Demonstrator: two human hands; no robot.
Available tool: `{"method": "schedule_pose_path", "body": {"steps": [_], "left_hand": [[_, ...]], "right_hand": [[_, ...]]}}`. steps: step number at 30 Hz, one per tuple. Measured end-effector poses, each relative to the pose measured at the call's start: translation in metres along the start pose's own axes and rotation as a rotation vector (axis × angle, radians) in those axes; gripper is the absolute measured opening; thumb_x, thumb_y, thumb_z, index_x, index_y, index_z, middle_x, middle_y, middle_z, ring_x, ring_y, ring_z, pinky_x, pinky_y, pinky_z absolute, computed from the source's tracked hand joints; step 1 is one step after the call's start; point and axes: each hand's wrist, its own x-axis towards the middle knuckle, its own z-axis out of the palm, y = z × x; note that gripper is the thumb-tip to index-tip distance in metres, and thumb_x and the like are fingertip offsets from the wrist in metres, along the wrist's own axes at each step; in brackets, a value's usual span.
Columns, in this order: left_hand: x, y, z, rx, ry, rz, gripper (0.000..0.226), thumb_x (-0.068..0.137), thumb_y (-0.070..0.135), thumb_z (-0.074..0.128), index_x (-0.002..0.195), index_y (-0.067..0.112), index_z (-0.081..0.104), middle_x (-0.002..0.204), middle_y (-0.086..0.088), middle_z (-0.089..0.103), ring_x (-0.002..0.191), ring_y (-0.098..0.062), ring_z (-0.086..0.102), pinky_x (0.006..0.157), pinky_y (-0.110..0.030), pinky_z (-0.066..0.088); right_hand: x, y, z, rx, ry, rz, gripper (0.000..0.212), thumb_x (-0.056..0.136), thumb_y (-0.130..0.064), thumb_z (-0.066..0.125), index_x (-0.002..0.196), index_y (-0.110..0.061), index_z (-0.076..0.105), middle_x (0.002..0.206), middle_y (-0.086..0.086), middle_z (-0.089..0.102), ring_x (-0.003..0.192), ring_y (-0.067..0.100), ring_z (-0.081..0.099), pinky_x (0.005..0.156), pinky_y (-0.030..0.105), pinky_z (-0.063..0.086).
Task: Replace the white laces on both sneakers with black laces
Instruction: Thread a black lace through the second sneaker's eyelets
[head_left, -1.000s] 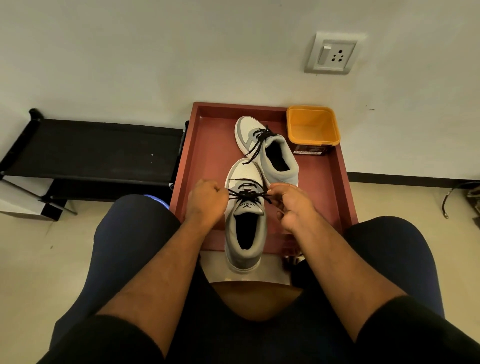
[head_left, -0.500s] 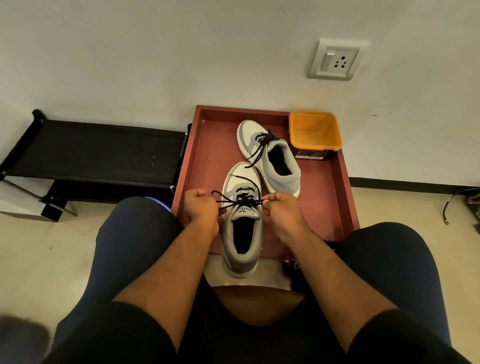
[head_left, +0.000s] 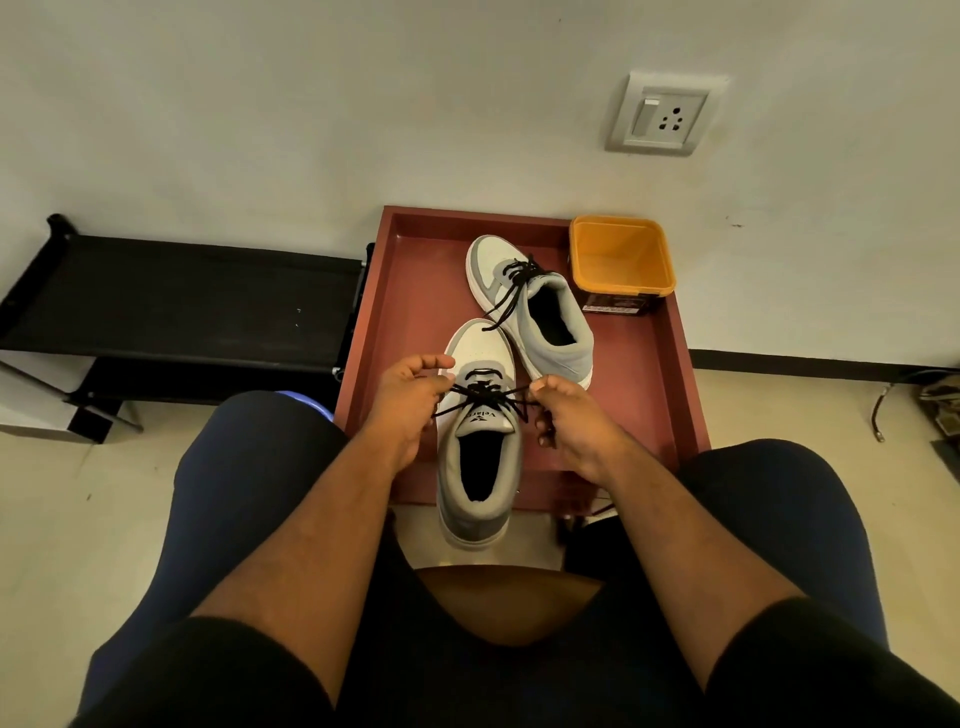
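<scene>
Since the frame 0.5 s ago the left hand (head_left: 410, 400) has been opened a little at the top: forefinger and thumb are now lifted over the toe of the near sneaker (head_left: 478, 431), while the black lace (head_left: 485, 395) is drawn taut across the tongue betw. both hands. The lace end on the left side is pinched by the left hand's lower fingers; the other end is gripped by the right hand (head_left: 566, 421), whose fingers are curled round it just right of the sneaker.

The near sneaker is white at the toe w. grey collar and heel, a white tongue w. a dark logo, and black lacing knotted at the top eyelets. It is placed at the front edge of the red tray (head_left: 670, 374), heel overhanging that edge toward the person.

A 2nd sneaker (head_left: 530, 312), same colours, is laid further back on the tray, angled, heel to the right; its black lace is threaded and its ends are left loose over the side. An orange tub (head_left: 621, 260) is set in the tray's far right corner, beside the 2nd sneaker. A black bench (head_left: 182, 306) is seen left of the tray, and a wall socket (head_left: 662, 117) above it on the wall.
</scene>
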Motion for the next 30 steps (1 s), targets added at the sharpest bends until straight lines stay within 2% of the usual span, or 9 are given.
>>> {"method": "schedule_pose_path", "body": {"steps": [5,13,15,17,20,21,23,26,30], "left_hand": [[0.005,0.0,0.002,-0.295,0.176,-0.131,0.027,0.093,-0.001,0.05,0.108,0.02,0.058,0.068,0.001,0.054,0.039,-0.003,0.045,0.04,-0.021,0.031],[0.01,-0.008,-0.006,-0.346,0.305,-0.196,0.028,0.09,-0.001,0.051,0.095,0.026,0.055,0.071,0.001,0.049,0.052,-0.01,0.038,0.043,-0.024,0.033],[0.006,-0.007,-0.009,-0.189,0.257,-0.146,0.019,0.093,0.007,0.053,0.093,0.025,0.056,0.076,0.001,0.053,0.059,-0.011,0.044,0.049,-0.025,0.036],[-0.003,-0.001,-0.011,0.107,0.124,-0.09,0.004,0.096,0.028,0.056,0.099,0.026,0.057,0.099,-0.002,0.06,0.086,-0.017,0.057,0.065,-0.026,0.043],[-0.024,0.004,-0.015,0.858,0.131,0.106,0.046,0.091,0.058,0.05,0.127,0.029,0.05,0.142,-0.006,0.037,0.132,-0.03,0.036,0.103,-0.044,0.036],[-0.039,0.008,-0.012,0.982,0.133,0.252,0.045,0.09,0.059,0.05,0.125,0.029,0.051,0.139,-0.003,0.038,0.13,-0.027,0.035,0.103,-0.043,0.032],[-0.069,0.011,-0.007,1.055,-0.086,0.449,0.038,0.088,0.059,0.055,0.113,0.03,0.058,0.123,0.004,0.048,0.119,-0.018,0.041,0.096,-0.035,0.031],[-0.094,-0.008,-0.006,1.365,-0.413,0.471,0.051,0.08,0.06,0.062,0.122,0.033,0.054,0.121,0.008,0.048,0.117,-0.015,0.04,0.096,-0.034,0.028],[-0.073,-0.017,-0.004,1.512,-0.317,0.554,0.031,0.085,0.031,0.061,0.116,0.028,0.061,0.115,0.005,0.056,0.113,-0.018,0.048,0.095,-0.032,0.03]], "right_hand": [[0.012,0.011,0.01,0.55,0.163,0.13,0.028,0.103,-0.016,0.039,0.077,-0.019,0.047,0.057,-0.004,0.041,0.045,0.006,0.032,0.046,0.021,0.029],[0.015,0.015,0.027,0.967,0.37,0.124,0.027,0.103,-0.012,0.039,0.078,-0.017,0.045,0.064,-0.003,0.037,0.037,0.003,0.034,0.036,0.016,0.029],[0.008,0.017,0.029,0.888,0.363,0.116,0.023,0.103,-0.013,0.041,0.082,-0.017,0.05,0.063,-0.003,0.042,0.044,0.005,0.036,0.04,0.017,0.031],[-0.002,0.021,0.025,0.637,0.316,0.098,0.015,0.103,-0.016,0.043,0.091,-0.018,0.053,0.068,-0.004,0.051,0.053,0.007,0.04,0.046,0.02,0.033],[-0.01,0.028,0.014,0.225,0.219,0.019,0.016,0.098,-0.015,0.05,0.113,-0.02,0.053,0.094,0.001,0.062,0.07,0.013,0.055,0.052,0.024,0.043],[-0.011,0.032,0.012,0.154,0.206,-0.003,0.026,0.096,-0.012,0.052,0.12,-0.021,0.052,0.104,0.003,0.063,0.078,0.016,0.06,0.057,0.026,0.047],[-0.016,0.038,0.013,0.123,0.184,-0.031,0.035,0.093,-0.007,0.054,0.124,-0.023,0.052,0.11,0.007,0.064,0.091,0.021,0.064,0.066,0.029,0.053],[-0.02,0.041,0.016,0.097,0.194,-0.06,0.038,0.095,-0.001,0.05,0.124,-0.025,0.052,0.107,0.007,0.067,0.099,0.022,0.065,0.081,0.035,0.055],[-0.016,0.029,0.014,0.013,0.076,-0.165,0.042,0.096,0.005,0.044,0.125,-0.023,0.054,0.118,0.0,0.065,0.111,0.014,0.06,0.098,0.032,0.049]]}}
